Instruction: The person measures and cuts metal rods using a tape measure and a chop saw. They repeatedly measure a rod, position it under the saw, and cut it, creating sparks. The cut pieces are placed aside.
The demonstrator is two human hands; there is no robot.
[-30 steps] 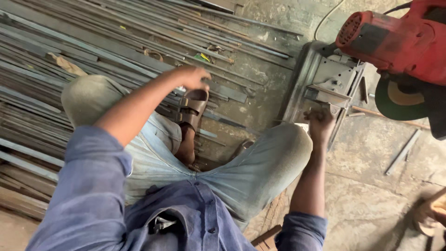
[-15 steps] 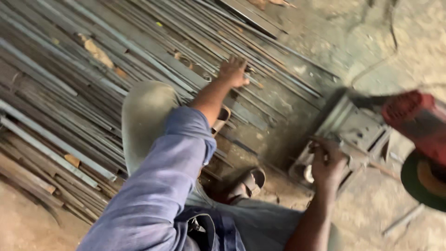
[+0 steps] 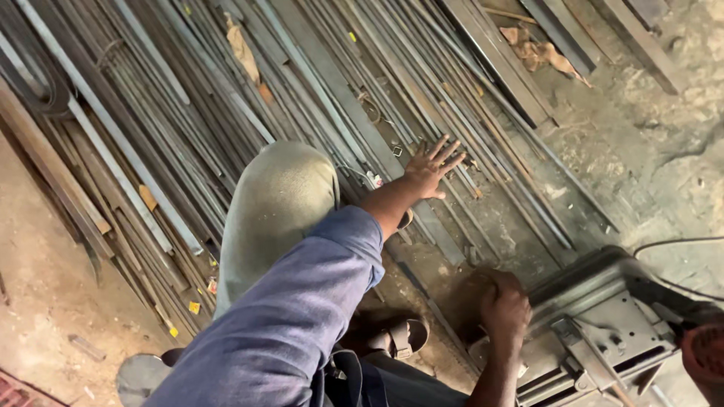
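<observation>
Long, thin steel bars (image 3: 317, 98), grey and dull, rust-flecked, are laid side by side on the dusty concrete floor (image 3: 641, 151). The left hand (image 3: 431, 167) is spread flat, fingers splayed, grip released, just over the bars; contact cannot be told. The right hand (image 3: 504, 307) is clenched, knuckles up, at the edge of the grey metal saw base (image 3: 603, 316); what it grasps is hidden. A sandal (image 3: 400, 335) is seen below.
</observation>
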